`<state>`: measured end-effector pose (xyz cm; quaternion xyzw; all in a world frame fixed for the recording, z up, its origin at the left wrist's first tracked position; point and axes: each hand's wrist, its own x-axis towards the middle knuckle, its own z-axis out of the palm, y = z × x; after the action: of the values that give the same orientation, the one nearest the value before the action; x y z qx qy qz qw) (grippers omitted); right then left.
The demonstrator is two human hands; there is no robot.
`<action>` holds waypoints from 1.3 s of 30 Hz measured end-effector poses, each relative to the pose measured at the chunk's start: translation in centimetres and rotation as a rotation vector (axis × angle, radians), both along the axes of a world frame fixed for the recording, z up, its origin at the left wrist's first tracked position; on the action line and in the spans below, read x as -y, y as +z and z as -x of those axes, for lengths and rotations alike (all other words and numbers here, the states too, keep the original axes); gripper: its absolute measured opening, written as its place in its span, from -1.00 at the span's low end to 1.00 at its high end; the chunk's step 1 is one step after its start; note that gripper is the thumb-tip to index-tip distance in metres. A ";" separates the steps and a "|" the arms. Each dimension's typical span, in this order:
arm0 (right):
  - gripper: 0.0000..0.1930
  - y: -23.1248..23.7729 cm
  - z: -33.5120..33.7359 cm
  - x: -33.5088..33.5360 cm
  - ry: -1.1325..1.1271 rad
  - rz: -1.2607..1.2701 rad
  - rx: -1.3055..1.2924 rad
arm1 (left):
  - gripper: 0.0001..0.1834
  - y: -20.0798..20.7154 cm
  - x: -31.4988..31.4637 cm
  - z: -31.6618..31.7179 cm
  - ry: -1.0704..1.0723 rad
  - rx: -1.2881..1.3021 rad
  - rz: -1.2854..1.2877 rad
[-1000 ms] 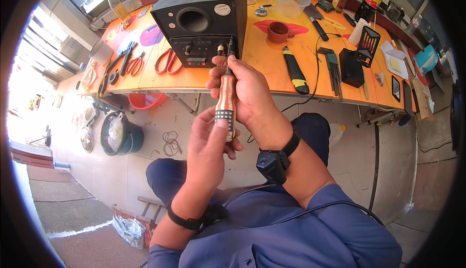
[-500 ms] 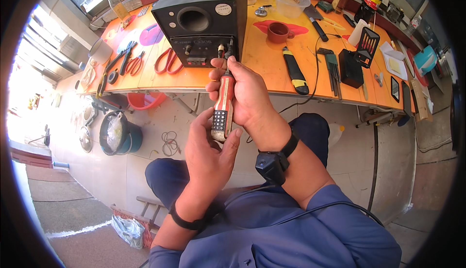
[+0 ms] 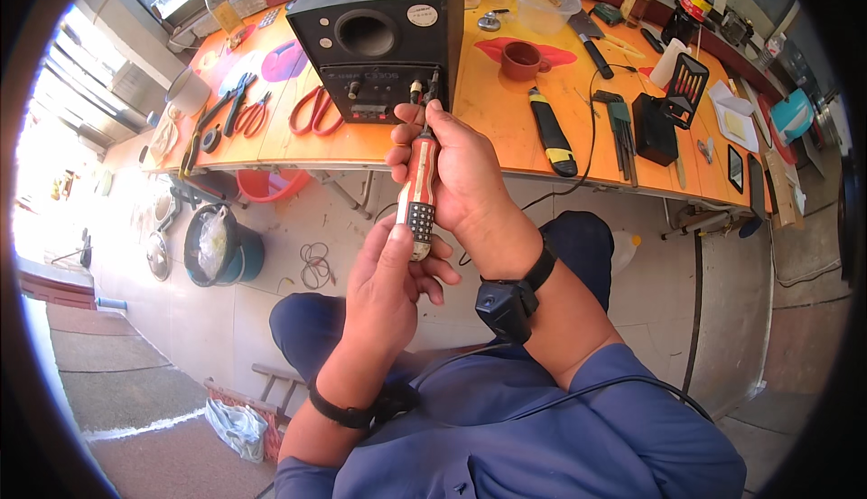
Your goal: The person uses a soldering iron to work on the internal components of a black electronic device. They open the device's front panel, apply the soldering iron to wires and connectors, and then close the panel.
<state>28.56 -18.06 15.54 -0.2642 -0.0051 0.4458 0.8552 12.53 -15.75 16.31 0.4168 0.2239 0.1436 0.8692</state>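
The screwdriver has a glossy plastic handle, red and pale, with a dark studded end. The speaker box looks matt black, perhaps painted wood. The bench is smooth orange board. The utility knife shows black and yellow plastic.

At upper centre a speaker stands on the bench, scissors to its left, cup to its right.

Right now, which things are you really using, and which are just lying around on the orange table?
In use:
- screwdriver with the striped handle, held by both the right hand and the left hand
- black speaker box, right at its tip

Just lying about:
- red-handled scissors
- brown cup
- black-and-yellow utility knife
- clear plastic bowl
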 end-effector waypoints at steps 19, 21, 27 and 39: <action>-0.60 0.2 -0.2 -0.1 -0.003 0.000 -0.018 | -0.53 0.1 -0.5 0.2 -0.066 -0.045 -0.026; -0.60 0.3 -0.2 0.1 0.003 0.010 -0.018 | -0.57 0.0 -0.5 -0.1 -0.025 -0.116 -0.202; -0.60 0.5 -0.3 0.2 -0.002 0.081 -0.001 | -0.62 -0.2 -0.1 -0.1 0.024 -0.133 -0.433; -0.57 0.4 -0.3 0.4 0.024 0.050 0.038 | -0.60 0.5 0.0 -0.1 -0.054 -0.025 -0.071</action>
<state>28.89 -18.50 15.90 -0.2938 -0.0135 0.4507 0.8428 12.61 -15.73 16.77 0.4549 0.2181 0.1229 0.8546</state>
